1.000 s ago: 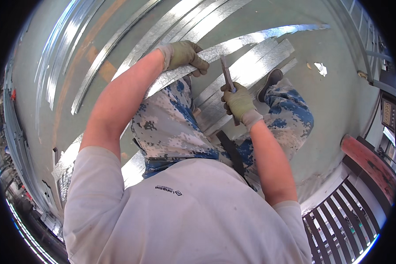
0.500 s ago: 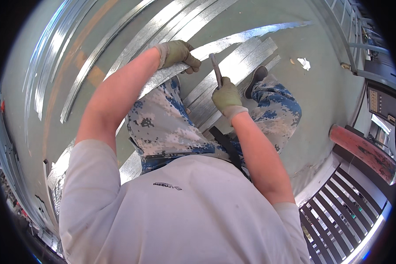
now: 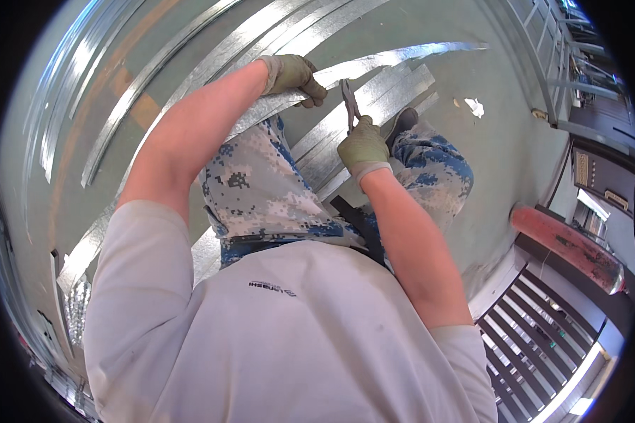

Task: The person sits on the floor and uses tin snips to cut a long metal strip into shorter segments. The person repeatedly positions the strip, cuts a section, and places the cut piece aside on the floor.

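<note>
My left hand (image 3: 294, 75), in an olive work glove, is closed around the edge of a long, shiny sheet-metal strip (image 3: 382, 59). This strip passes under my left forearm and reaches out toward the far right, above the floor. My right hand (image 3: 364, 148), gloved alike, grips a pair of metal snips (image 3: 349, 106). Their jaws point away from me, just on the near side of the strip and a little apart from my left fingers. Beneath, between my legs, several flat metal strips (image 3: 374, 104) lie side by side on the floor.
More long metal strips (image 3: 254, 35) cover the grey-green floor (image 3: 466, 70) ahead and to the left. A white scrap (image 3: 475, 107) lies at the right. Beyond it stand a red cylinder (image 3: 564, 243), a dark slatted rack (image 3: 540, 331) and a grey metal frame (image 3: 543, 77).
The snips have turned, and both jaws now show, slightly spread. My left hand keeps its grip on the strip. The whole view has shifted a little.
</note>
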Motion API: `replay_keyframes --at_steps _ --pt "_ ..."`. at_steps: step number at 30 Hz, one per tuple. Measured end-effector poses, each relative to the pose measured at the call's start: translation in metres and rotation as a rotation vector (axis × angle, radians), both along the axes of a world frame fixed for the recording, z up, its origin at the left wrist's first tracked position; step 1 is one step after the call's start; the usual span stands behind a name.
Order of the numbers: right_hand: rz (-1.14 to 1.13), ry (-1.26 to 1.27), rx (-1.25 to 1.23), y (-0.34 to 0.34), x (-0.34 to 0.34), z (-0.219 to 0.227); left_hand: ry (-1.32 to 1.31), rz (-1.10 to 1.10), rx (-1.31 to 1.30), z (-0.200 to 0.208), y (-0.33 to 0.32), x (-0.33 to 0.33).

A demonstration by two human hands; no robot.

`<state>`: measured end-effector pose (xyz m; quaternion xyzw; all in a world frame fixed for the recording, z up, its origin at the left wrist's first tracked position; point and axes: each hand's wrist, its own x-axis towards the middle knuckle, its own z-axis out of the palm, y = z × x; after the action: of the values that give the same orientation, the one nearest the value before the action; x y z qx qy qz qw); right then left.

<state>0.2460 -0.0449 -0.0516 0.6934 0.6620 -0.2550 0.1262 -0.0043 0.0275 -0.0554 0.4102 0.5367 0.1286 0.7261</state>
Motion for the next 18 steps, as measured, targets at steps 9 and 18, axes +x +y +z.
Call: replay_keyframes --at_steps 9,18 --pt "-0.046 -0.006 -0.046 -0.005 -0.002 0.002 0.002 -0.009 0.015 0.009 -0.003 0.002" --pt "-0.054 0.134 -0.182 0.009 0.034 -0.004 -0.014 0.064 -0.076 0.001 0.001 0.002"
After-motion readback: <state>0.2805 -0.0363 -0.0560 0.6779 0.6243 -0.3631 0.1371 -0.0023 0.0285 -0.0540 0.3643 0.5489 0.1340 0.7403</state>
